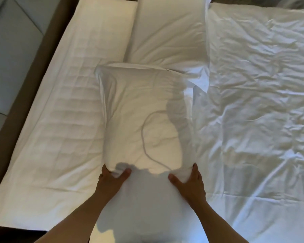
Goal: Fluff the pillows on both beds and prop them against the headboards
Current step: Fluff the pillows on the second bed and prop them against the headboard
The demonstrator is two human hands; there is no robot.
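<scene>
Both hands (150,179) grip a creased white pillow (144,116).

far pillow (167,30) top cut off | fingers (104,170) behind held pillow (144,120)

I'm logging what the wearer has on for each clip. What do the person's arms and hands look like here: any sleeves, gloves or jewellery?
Both forearms are bare up to the bottom edge of the picture, with no sleeve in view. The left hand and right hand wear no gloves. No watch, bracelet or ring shows on the visible parts. The fingers are mostly hidden behind the pillow, so rings there cannot be ruled out.
</scene>
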